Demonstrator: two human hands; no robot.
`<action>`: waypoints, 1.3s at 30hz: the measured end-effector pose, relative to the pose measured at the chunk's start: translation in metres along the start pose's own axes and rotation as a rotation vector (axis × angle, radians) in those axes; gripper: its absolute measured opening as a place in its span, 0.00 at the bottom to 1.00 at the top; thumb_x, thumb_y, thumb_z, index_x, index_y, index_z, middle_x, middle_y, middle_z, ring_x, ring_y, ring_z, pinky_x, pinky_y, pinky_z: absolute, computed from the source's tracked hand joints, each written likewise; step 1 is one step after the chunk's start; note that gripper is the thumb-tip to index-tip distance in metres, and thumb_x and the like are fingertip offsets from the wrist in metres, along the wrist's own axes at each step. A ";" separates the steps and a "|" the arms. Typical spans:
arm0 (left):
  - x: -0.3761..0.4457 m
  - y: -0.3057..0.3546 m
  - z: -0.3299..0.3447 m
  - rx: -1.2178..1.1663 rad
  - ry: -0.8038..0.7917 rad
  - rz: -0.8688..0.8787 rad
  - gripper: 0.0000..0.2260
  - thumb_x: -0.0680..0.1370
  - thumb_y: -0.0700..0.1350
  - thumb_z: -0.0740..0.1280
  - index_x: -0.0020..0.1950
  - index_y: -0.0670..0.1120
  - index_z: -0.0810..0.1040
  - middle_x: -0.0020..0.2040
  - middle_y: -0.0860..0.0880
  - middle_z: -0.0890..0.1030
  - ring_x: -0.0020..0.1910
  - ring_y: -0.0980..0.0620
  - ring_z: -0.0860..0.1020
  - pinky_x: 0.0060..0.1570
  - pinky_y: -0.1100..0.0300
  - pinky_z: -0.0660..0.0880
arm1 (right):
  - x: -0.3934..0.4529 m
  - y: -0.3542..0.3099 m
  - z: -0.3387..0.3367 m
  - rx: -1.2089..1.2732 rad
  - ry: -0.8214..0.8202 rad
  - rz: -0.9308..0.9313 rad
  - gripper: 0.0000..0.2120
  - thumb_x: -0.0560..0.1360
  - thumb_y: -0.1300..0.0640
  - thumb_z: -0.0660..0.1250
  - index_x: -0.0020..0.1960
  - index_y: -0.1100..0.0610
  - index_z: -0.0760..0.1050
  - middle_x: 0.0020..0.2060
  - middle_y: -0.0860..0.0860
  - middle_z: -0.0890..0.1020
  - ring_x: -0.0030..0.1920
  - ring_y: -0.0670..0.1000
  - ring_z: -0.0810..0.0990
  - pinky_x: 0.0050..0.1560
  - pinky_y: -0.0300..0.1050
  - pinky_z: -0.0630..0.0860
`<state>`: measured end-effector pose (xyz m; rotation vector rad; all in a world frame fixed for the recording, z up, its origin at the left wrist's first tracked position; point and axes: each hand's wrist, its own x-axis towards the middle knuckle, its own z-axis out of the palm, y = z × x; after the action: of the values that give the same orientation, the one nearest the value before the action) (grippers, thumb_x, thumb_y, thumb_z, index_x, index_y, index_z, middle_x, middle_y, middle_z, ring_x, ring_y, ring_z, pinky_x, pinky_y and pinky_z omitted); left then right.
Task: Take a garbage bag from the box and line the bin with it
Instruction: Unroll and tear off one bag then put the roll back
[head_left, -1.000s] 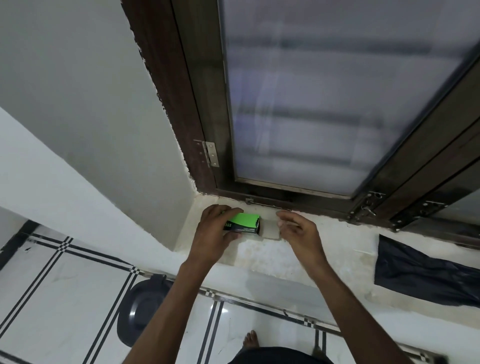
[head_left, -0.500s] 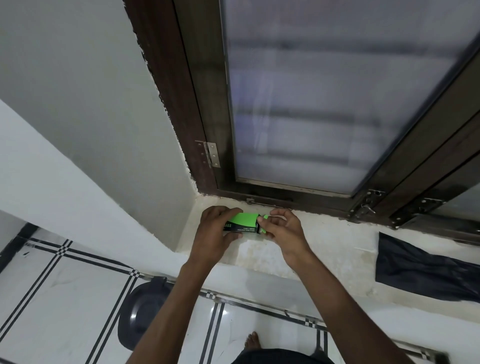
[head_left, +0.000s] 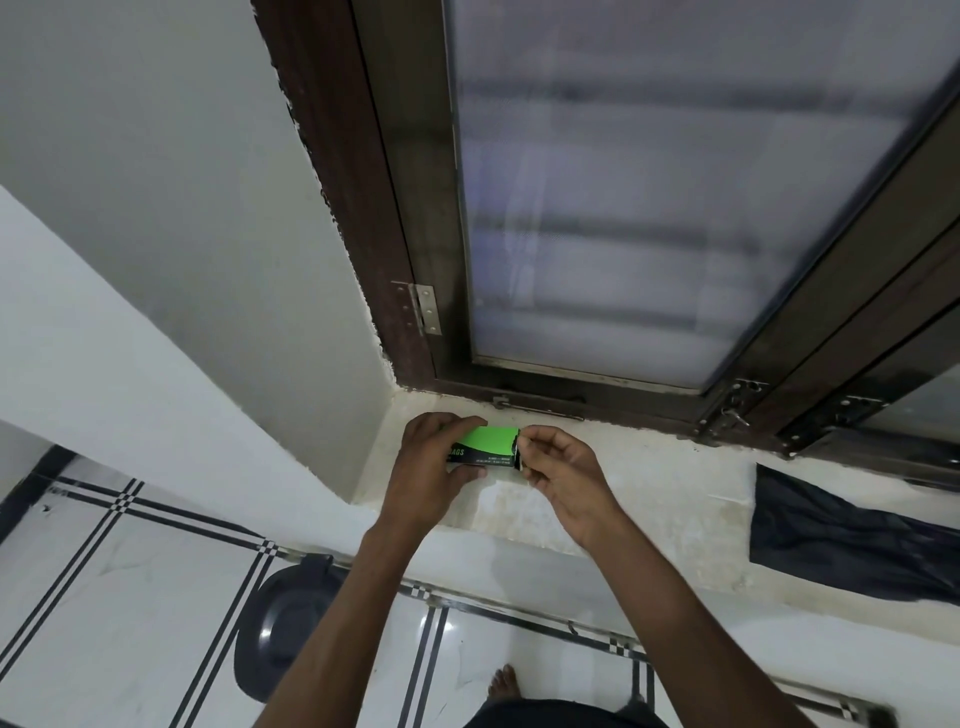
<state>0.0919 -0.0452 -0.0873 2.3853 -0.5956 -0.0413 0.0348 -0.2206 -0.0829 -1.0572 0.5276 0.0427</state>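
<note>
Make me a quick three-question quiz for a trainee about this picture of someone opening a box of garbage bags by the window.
1. True or false: the left hand holds the green box.
2. Where is the right hand? A) at the box's right end, B) on the window hinge, C) on the dark sheet.
3. Fill in: the dark bin stands on the ____.

Key: 1 true. 2 A. 3 floor, below the ledge.
</note>
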 end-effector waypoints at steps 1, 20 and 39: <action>0.000 0.000 0.000 -0.007 0.005 -0.004 0.26 0.68 0.43 0.78 0.66 0.50 0.79 0.58 0.47 0.77 0.61 0.45 0.71 0.59 0.60 0.66 | 0.000 0.001 0.000 -0.004 0.004 -0.012 0.06 0.76 0.68 0.67 0.49 0.59 0.80 0.42 0.52 0.84 0.41 0.47 0.80 0.43 0.39 0.78; -0.004 0.001 0.003 0.323 -0.053 -0.023 0.31 0.69 0.48 0.77 0.70 0.56 0.74 0.65 0.48 0.76 0.71 0.42 0.68 0.73 0.36 0.58 | -0.009 0.003 -0.007 -0.398 -0.001 -0.150 0.14 0.78 0.69 0.64 0.61 0.56 0.74 0.48 0.55 0.86 0.44 0.51 0.84 0.42 0.42 0.80; -0.014 0.245 0.215 0.157 -0.358 0.598 0.29 0.77 0.56 0.56 0.74 0.41 0.69 0.70 0.40 0.73 0.70 0.40 0.71 0.70 0.47 0.67 | -0.135 -0.112 -0.359 -0.636 1.197 -0.506 0.10 0.78 0.60 0.63 0.56 0.59 0.80 0.52 0.55 0.83 0.55 0.56 0.81 0.59 0.47 0.74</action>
<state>-0.0594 -0.3337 -0.1038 2.2612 -1.5067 -0.1650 -0.1930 -0.5487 -0.0698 -1.7749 1.3496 -0.9806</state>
